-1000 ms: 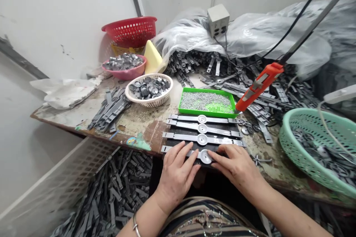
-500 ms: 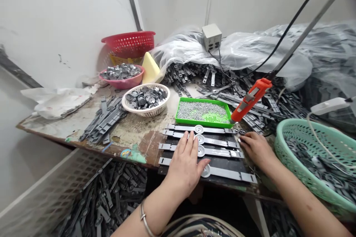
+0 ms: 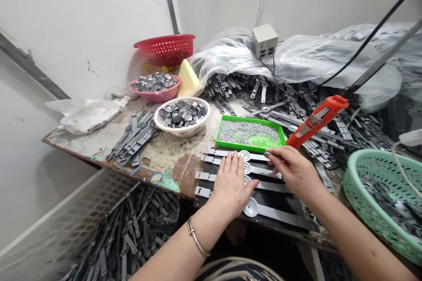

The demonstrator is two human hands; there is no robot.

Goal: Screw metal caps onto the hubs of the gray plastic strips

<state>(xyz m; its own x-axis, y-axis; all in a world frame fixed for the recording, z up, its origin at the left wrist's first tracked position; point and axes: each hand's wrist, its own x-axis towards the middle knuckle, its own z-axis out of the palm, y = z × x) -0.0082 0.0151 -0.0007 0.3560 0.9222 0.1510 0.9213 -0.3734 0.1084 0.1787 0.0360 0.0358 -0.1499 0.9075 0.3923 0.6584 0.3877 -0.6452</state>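
Observation:
Several grey plastic strips, each with a round cup in its middle, lie side by side on a black board (image 3: 206,167) at the table's front. My left hand (image 3: 232,189) rests flat across them, fingers stretched out, left of the cups. The nearest strip (image 3: 280,215) shows its cup beside my left thumb. Over the right end of the farthest strip (image 3: 257,156), my right hand (image 3: 293,169) pinches a small dark round piece (image 3: 267,154) between thumb and fingers. A green tray (image 3: 231,145) of tiny metal parts sits just behind the strips.
An orange electric screwdriver (image 3: 316,120) hangs at right, tip near the tray. White (image 3: 184,131) and pink (image 3: 158,95) baskets hold round grey parts. A mint basket (image 3: 359,184) stands at right. Loose strips (image 3: 132,138) lie left; more are heaped behind under plastic sheeting (image 3: 296,61).
My right hand has moved left and up, from beside the strips' right ends to above the farthest one, with the round piece in its fingers. My left hand stays flat. The view has shifted slightly.

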